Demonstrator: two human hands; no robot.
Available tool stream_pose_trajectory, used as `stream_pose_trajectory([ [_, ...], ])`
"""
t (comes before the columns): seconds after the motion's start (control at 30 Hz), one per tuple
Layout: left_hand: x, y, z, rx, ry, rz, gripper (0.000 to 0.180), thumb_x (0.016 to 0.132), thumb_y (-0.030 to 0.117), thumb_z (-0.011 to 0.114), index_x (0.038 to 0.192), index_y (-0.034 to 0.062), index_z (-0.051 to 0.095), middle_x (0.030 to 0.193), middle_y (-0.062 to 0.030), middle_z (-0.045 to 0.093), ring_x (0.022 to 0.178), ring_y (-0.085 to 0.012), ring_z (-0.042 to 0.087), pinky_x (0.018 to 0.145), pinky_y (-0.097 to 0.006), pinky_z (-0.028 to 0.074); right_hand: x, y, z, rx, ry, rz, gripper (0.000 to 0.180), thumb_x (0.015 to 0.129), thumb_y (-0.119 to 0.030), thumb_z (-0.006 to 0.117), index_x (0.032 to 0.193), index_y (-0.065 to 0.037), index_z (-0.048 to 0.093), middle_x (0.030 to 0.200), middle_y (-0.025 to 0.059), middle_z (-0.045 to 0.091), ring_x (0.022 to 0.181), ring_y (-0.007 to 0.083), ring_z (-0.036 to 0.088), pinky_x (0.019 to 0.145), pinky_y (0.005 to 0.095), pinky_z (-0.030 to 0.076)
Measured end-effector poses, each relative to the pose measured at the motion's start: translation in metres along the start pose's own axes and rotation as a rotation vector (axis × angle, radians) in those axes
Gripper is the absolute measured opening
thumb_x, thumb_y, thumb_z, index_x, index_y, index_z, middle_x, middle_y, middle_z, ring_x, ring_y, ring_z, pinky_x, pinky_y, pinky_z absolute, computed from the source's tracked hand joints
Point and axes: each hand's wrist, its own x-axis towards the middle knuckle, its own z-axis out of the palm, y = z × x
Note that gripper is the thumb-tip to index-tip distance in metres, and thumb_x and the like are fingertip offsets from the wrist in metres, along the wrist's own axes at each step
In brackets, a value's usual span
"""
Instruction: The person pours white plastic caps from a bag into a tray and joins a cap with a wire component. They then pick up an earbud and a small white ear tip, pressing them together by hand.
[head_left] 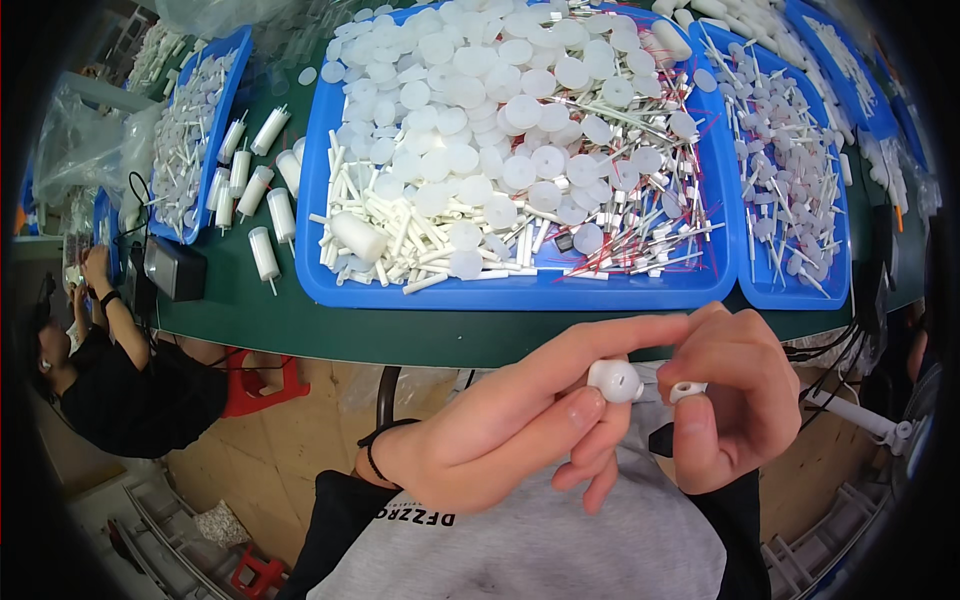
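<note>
Over my lap, in front of the table edge, my left hand (pixel 500 420) grips a glossy white earbud (pixel 615 381) between thumb and fingers. The earbud has a rounded body with a small dark slot facing up. Close to its right, my right hand (pixel 735 390) pinches a small white piece with a dark hole (pixel 687 391) between thumb and curled index finger. Its exact kind I cannot make out. A narrow gap shows between the two white pieces. The two index fingers meet or overlap above them.
A large blue tray (pixel 520 292) holds translucent discs, white tubes and thin rods with red strands. Blue trays (pixel 800 300) (pixel 240 60) flank it. Several white cylinders (pixel 263 255) lie on the green table (pixel 420 335). A person (pixel 130 370) works at far left near a red stool (pixel 270 385).
</note>
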Motion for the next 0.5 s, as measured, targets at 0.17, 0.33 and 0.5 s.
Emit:
stream_pose_trajectory([
  [0.17, -0.001, -0.007, -0.004, -0.082, -0.010, 0.086, 0.032, 0.095, 0.019, 0.032, 0.117, -0.0042, 0.028, 0.062, -0.0087, 0.041, 0.046, -0.0141, 0.043, 0.045, -0.036, 0.049, -0.003, 0.006, 0.002, 0.073, -0.052, -0.037, 0.023, 0.067, 0.005, 0.055, 0.090, 0.003, 0.053, 0.076, 0.0080, 0.053, 0.057, 0.0176, 0.045, 0.049, 0.0279, 0.038],
  [0.33, 0.002, -0.003, -0.003, -0.241, -0.040, -0.009, 0.026, 0.095, 0.017, 0.030, 0.113, -0.0010, 0.026, 0.060, -0.0118, 0.043, 0.041, -0.0158, 0.042, 0.040, -0.040, 0.048, -0.006, 0.010, 0.008, 0.162, 0.021, -0.043, 0.017, 0.067, 0.006, 0.054, 0.084, 0.004, 0.053, 0.072, 0.0074, 0.051, 0.056, 0.0178, 0.044, 0.047, 0.0276, 0.037],
  [0.5, -0.002, -0.009, -0.009, -0.395, -0.125, -0.079, 0.023, 0.096, 0.014, 0.023, 0.119, 0.0077, 0.020, 0.067, -0.0117, 0.044, 0.045, -0.0167, 0.044, 0.053, -0.041, 0.052, -0.001, 0.005, 0.016, 0.146, 0.033, 0.047, 0.011, 0.065, 0.008, 0.055, 0.075, 0.004, 0.054, 0.068, 0.0090, 0.052, 0.053, 0.0178, 0.044, 0.043, 0.0254, 0.036],
])
